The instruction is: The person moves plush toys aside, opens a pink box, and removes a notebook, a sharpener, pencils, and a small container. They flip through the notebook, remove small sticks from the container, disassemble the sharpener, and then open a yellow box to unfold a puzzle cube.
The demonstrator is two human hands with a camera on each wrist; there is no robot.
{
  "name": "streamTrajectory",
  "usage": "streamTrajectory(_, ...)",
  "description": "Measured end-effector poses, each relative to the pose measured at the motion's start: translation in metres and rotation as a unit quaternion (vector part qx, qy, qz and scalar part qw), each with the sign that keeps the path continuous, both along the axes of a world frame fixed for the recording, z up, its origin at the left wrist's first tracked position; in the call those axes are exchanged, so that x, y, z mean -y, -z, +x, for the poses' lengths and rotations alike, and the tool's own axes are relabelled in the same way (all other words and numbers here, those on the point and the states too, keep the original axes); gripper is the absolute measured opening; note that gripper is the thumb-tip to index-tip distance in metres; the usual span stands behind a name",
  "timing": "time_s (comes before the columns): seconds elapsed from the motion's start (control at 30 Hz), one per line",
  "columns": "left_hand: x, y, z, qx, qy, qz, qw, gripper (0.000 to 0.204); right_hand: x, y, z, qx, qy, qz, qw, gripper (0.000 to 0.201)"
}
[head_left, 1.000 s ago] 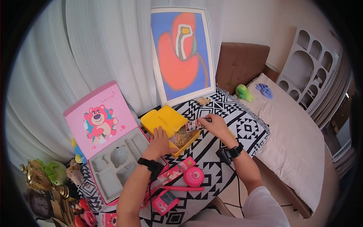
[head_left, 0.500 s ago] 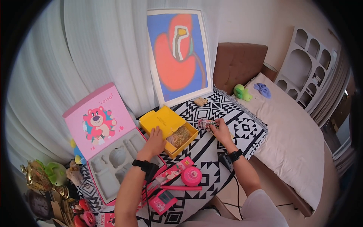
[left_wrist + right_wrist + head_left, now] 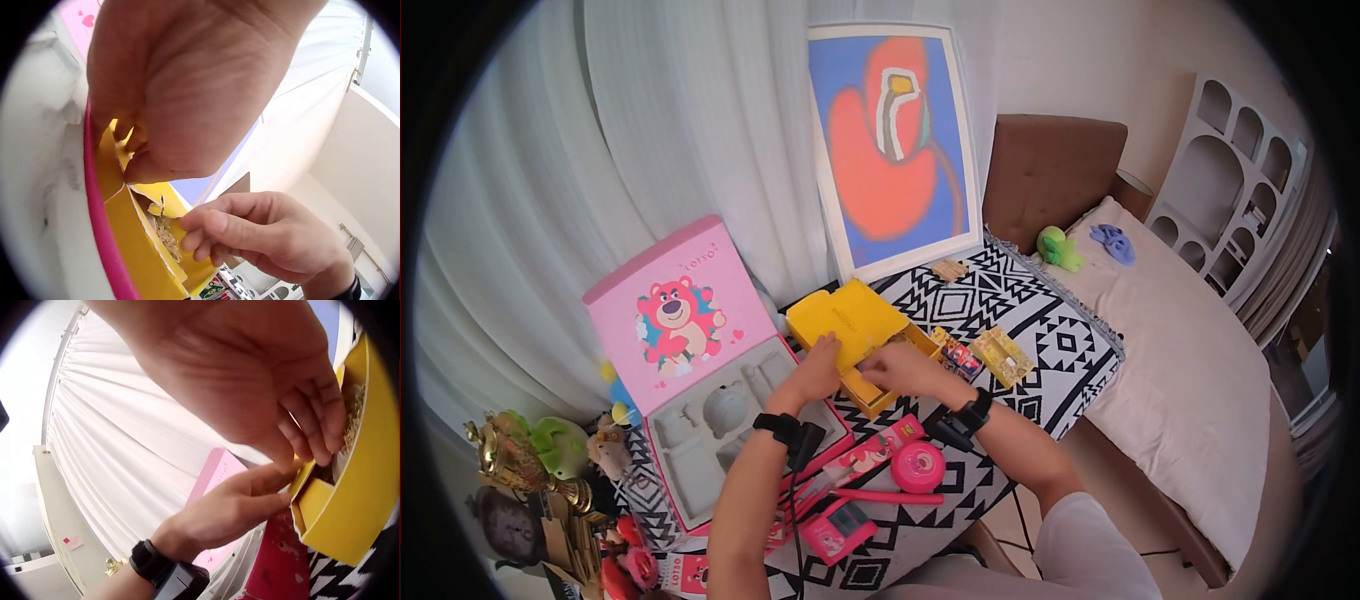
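A yellow cardboard box (image 3: 880,404) with its lid raised sits on the patterned cloth, and pale shredded filler (image 3: 167,240) shows inside. My left hand (image 3: 815,372) grips the box's left side, thumb against the wall and fingers at the lid edge. My right hand (image 3: 906,368) reaches over the opening with its fingers bent down inside, fingertips (image 3: 323,457) right at the filler. No object shows between those fingers. Just right of the box lie a small colourful patterned pack (image 3: 959,354) and a yellow patterned box (image 3: 1003,357).
An open pink case (image 3: 685,310) with a grey moulded tray (image 3: 740,440) stands to the left. Pink items, including a round case (image 3: 918,467), lie in front. A framed picture (image 3: 890,160) leans behind; a bed (image 3: 1170,350) is at right. A gold trophy (image 3: 505,455) stands lower left.
My right hand has let go of the small patterned pack to the right of the yellow box and moved left into the box. My left hand stays on the box.
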State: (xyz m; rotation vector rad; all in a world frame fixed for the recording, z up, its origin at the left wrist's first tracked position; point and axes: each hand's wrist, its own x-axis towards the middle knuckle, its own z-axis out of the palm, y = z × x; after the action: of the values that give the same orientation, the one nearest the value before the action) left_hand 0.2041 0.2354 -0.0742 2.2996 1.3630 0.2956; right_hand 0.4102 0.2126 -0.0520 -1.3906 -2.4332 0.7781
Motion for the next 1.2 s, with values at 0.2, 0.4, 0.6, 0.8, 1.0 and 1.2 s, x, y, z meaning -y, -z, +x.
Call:
streamTrajectory(0.2, -0.005, 0.012, -0.005, 0.029, 0.002, 0.032, 0.999, 0.062, 0.01, 0.02, -0.033, 0.073, 0.05, 0.017, 0.996, 0.068)
streamTrajectory(0.4, -0.003, 0.011, -0.004, 0.033, 0.003, 0.033, 0.999, 0.061, 0.006, 0.004, -0.026, -0.107, 0.017, -0.088, 0.99, 0.069)
streamTrajectory(0.6, 0.004, 0.0, 0.001, 0.054, -0.007, 0.008, 0.998, 0.057, -0.002, -0.002, 0.005, -0.11, 0.109, -0.153, 0.976, 0.052)
streamTrajectory(0.8, 0.0, 0.015, 0.003, 0.043, -0.008, 0.041, 0.998, 0.056, 0.015, -0.018, 0.037, -0.041, 0.164, 0.007, 0.986, 0.044)
streamTrajectory(1.0, -0.003, 0.016, 0.001, 0.048, -0.01, 0.042, 0.998, 0.054, 0.022, -0.027, 0.069, -0.249, 0.15, -0.005, 0.957, 0.038)
streamTrajectory(1.2, 0.031, -0.017, -0.025, 0.175, -0.023, 0.105, 0.979, 0.054, 0.023, -0.033, 0.129, -0.246, 0.325, -0.008, 0.913, 0.041)
